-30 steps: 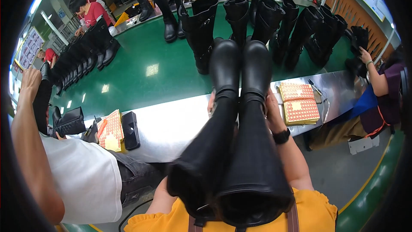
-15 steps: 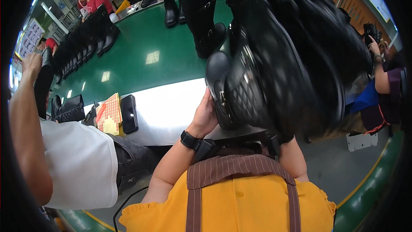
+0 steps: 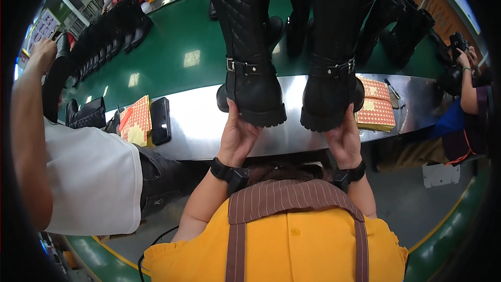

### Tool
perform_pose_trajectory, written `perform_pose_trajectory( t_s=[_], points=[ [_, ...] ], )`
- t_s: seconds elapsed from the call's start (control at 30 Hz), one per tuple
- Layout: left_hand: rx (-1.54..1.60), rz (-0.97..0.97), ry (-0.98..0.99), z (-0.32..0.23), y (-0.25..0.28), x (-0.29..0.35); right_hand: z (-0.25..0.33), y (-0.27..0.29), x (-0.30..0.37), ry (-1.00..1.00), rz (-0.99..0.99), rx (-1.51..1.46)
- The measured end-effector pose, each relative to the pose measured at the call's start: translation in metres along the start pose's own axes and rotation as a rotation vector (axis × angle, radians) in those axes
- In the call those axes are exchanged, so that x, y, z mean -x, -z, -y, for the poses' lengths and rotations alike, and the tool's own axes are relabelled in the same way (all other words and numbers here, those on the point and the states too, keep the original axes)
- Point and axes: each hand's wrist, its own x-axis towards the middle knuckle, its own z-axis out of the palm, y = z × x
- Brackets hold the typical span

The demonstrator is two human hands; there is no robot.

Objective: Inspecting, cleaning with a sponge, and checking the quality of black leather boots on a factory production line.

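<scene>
A person in a yellow shirt and brown striped apron holds up two tall black boots, one in each hand, upright with the soles toward the camera wearer and the shafts rising out of the top of the view. The left hand [image 3: 239, 134] cups the heel and sole of the left quilted boot [image 3: 246, 47] from below; its fingers are wrapped up against the back of the heel, pressed on the rubber sole; the boot has a diamond-stitched shaft and a strap with a metal buckle at the ankle. The right hand [image 3: 342, 138] supports the right boot [image 3: 334, 57] the same way; its fingers are curled round the thick sole edge and closed on it; this boot also carries a buckled ankle strap. A black wristband sits on each wrist.

Both boots are raised above a long shiny steel counter [image 3: 198, 125] that curves across the middle; beyond it runs a green conveyor surface [image 3: 172, 57] crowded with other black boots standing in rows. On the counter, to the left, lie a black phone [image 3: 160, 120] and an orange dotted sticker sheet [image 3: 136, 120] just beside it; to the right, partly behind the right boot, lies a stack of similar orange sheets [image 3: 377, 107].

At the left a co-worker in a white shirt [image 3: 94, 177] stands close, one arm raised; at the far right another person's hand [image 3: 463, 58] grips a dark boot.
</scene>
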Motion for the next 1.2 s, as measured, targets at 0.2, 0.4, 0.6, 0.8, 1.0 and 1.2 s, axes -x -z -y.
perform_pose_trajectory(
  t_s=[0.2,0.4,0.6,0.8,1.0,1.2],
  points=[
    [-0.05,-0.109,-0.033,0.003,-0.004,-0.002,-0.008,-0.02,-0.007,0.008,-0.052,0.094],
    [-0.125,-0.097,-0.036,0.001,-0.005,-0.003,-0.011,-0.024,-0.01,-0.01,-0.059,0.151],
    [-0.194,-0.072,-0.071,0.004,0.002,-0.003,-0.013,-0.018,-0.011,-0.004,-0.092,0.194],
    [-0.067,-0.035,-0.062,0.005,0.0,-0.006,-0.02,-0.017,-0.013,0.063,-0.064,0.112],
    [-0.124,-0.037,-0.051,0.004,0.013,-0.01,-0.023,-0.011,-0.014,0.067,-0.108,0.172],
    [-0.121,0.0,-0.062,0.004,0.021,-0.012,-0.025,-0.007,-0.011,0.094,-0.117,0.22]
  ],
)
